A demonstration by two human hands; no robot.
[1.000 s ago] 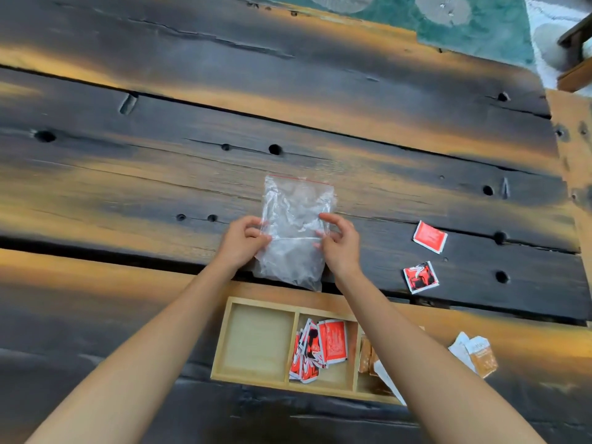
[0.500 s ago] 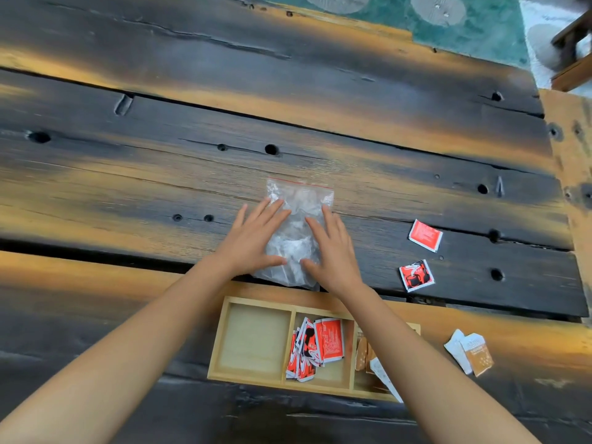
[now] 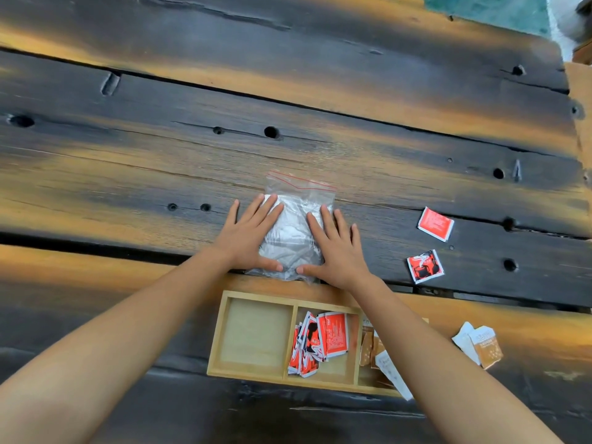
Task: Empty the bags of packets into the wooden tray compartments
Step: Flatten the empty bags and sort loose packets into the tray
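The person presses both palms flat on a clear zip bag (image 3: 296,225) that lies on the dark plank table (image 3: 320,100) just beyond the wooden tray (image 3: 221,334): the left hand (image 3: 248,237) covers its left side and the right hand (image 3: 336,248) its right, fingers spread and gripping nothing. The bag looks empty and crumpled, so this reads as smoothing out a bag already emptied, with the tipping step for it done. The tray has three compartments: the left one (image 3: 256,333) is bare, the middle one holds a heap of red packets (image 3: 318,341), and the right one holds tan packets (image 3: 370,346), partly hidden under the right forearm, so their number cannot be told. Two stray red packets (image 3: 431,245) lie on the table to the right, well apart from the tray, and what seems to be a pair of tan-and-white packets (image 3: 480,344) lies just beside the tray's right end. Only one bag is in view. The next move probably calls for setting this bag aside, gathering the four strays into their matching compartments, and finding contents for the bare left compartment.
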